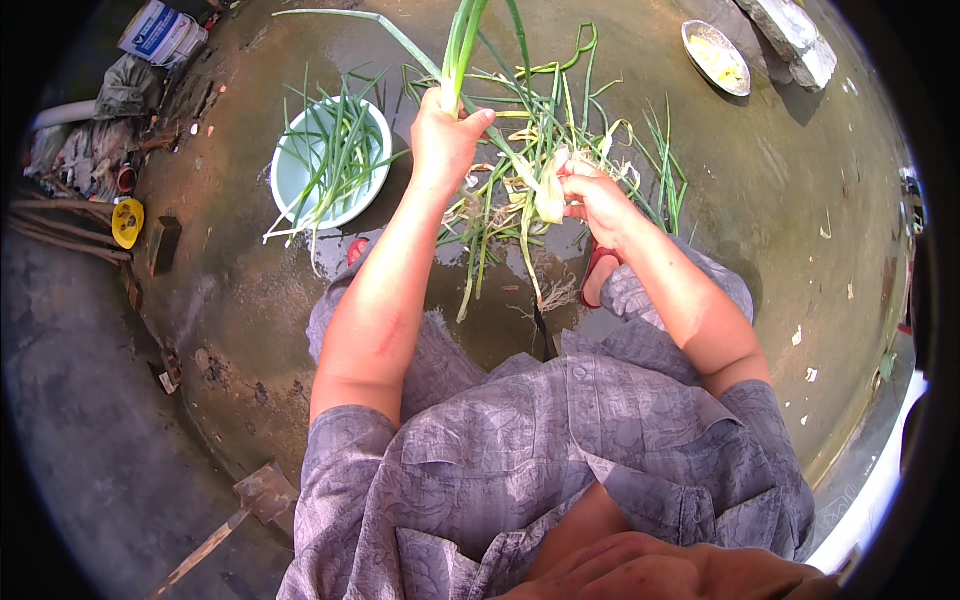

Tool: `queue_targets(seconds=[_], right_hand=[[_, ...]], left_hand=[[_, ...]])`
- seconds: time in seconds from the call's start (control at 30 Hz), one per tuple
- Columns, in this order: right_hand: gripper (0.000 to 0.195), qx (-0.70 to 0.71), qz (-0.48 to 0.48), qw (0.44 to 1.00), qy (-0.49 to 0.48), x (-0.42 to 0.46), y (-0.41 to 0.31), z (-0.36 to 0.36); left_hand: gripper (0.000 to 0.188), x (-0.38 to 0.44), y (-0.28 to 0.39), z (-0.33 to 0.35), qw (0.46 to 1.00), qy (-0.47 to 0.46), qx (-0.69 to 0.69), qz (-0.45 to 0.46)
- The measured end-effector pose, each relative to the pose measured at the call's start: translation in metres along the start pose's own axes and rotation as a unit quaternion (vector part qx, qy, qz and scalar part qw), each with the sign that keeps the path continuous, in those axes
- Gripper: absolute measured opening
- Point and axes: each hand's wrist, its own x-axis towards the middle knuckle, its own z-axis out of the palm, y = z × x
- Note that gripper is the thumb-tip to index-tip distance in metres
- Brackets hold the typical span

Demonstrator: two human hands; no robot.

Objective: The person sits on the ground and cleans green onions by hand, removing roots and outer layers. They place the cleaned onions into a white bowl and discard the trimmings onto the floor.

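Gripped in my left hand is a bunch of green onions, its pale stalks in the fist and its green leaves pointing away from me. My right hand has its fingers closed on a pale, loose outer leaf. Under and between both hands, a pile of green onions with roots and yellowed leaves lies on the wet ground. To the left of my left hand stands a pale blue basin with more green onions, some hanging over its rim.
An oval metal dish with yellowish pieces lies at the upper right, beside a stone block. White buckets, sticks and a yellow container are on the left. A flat-bladed tool lies at the lower left.
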Motion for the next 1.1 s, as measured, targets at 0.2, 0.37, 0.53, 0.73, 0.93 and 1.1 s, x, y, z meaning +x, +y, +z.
queue_targets(seconds=[0.2, 0.37, 0.53, 0.73, 0.93, 1.1], right_hand=[[0.029, 0.029, 0.013, 0.996, -0.082, 0.002, -0.006, 0.011], [0.020, -0.041, -0.055, 0.994, -0.087, 0.012, -0.002, 0.022], [0.018, -0.015, -0.116, 0.992, -0.048, 0.012, -0.003, 0.032], [0.018, 0.033, -0.214, 0.976, 0.000, 0.005, 0.001, 0.046], [0.018, 0.086, -0.247, 0.963, 0.068, 0.004, 0.001, 0.052], [0.014, -0.196, -0.357, 0.908, 0.094, 0.001, -0.005, 0.044]], left_hand=[[0.030, -0.007, 0.008, 0.007, 0.997, 0.010, 0.071, 0.039], [0.031, -0.018, 0.016, 0.014, 0.997, -0.003, 0.069, 0.024], [0.028, -0.018, 0.012, 0.011, 0.997, -0.004, 0.073, 0.003], [0.023, -0.017, 0.005, 0.012, 0.993, -0.032, -0.111, -0.037], [0.022, -0.018, 0.003, 0.017, 0.990, -0.003, -0.135, -0.050], [0.021, -0.021, 0.019, 0.014, 0.974, -0.019, -0.216, -0.064]])
